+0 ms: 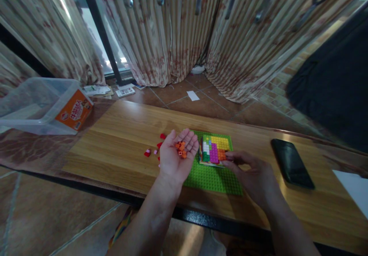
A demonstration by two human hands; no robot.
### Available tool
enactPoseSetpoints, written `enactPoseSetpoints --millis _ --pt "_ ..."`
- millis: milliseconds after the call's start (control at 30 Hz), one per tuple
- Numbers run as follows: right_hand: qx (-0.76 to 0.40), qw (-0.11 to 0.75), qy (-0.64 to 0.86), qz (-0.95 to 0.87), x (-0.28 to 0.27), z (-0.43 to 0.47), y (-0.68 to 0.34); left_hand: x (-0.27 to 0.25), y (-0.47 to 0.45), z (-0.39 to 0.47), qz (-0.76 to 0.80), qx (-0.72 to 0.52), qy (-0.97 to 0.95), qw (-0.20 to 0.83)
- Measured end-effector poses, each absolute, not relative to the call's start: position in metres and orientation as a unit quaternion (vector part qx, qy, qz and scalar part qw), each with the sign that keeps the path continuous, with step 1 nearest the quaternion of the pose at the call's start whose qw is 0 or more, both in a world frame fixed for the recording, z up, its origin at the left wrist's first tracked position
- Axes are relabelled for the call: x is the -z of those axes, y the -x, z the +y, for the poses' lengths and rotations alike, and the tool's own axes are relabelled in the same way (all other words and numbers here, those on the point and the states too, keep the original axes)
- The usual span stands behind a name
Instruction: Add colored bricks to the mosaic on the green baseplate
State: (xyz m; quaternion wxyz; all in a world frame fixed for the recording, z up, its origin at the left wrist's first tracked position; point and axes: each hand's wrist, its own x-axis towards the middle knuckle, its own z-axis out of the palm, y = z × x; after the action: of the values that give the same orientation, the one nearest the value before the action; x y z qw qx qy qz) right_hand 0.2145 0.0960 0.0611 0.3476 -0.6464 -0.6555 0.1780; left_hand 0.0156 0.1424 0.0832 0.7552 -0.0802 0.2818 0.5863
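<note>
Left hand [171,158] spread, cradling orange bricks [181,147].
My right hand [257,174] is at the right edge of the brick build [213,152], grip unclear to me; a surface [115,144] strip separates it from the phone [291,164].

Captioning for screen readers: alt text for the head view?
Left hand, palm up, holds loose orange toy bricks; the right hand is at the orange corner of a multicoloured brick build on a green baseplate. A black smartphone lies farther right on the wooden tabletop.
</note>
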Motion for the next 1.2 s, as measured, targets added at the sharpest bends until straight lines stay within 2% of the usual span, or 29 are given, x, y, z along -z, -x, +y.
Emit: enactPoseSetpoints --millis 167,433,633,833,967,1067,1200 --pt "-0.191 0.372 0.666 -0.617 -0.063 0.097 -0.216 -0.083 -0.016 0.142 0.279 -0.587 0.080 0.756" --pt "-0.193 0.340 0.711 -0.585 -0.055 0.103 -0.205 -0.084 -0.018 0.141 0.281 -0.582 0.082 0.759" --pt "-0.196 0.356 0.698 -0.589 -0.050 0.102 -0.202 -0.083 -0.018 0.140 0.278 -0.578 0.074 0.763" --pt "-0.159 0.354 0.686 -0.615 -0.052 0.099 -0.198 -0.084 -0.021 0.137 0.256 -0.549 0.044 0.794" --pt "-0.089 0.410 0.674 -0.608 -0.058 0.093 -0.191 -0.088 -0.026 0.133 0.225 -0.517 0.013 0.826" --pt "-0.030 0.449 0.622 -0.640 -0.066 0.089 -0.182 -0.090 -0.029 0.130 0.198 -0.498 -0.005 0.844" --pt "-0.031 0.437 0.546 -0.714 -0.074 0.090 -0.168 -0.090 -0.032 0.127 0.168 -0.472 -0.015 0.865"
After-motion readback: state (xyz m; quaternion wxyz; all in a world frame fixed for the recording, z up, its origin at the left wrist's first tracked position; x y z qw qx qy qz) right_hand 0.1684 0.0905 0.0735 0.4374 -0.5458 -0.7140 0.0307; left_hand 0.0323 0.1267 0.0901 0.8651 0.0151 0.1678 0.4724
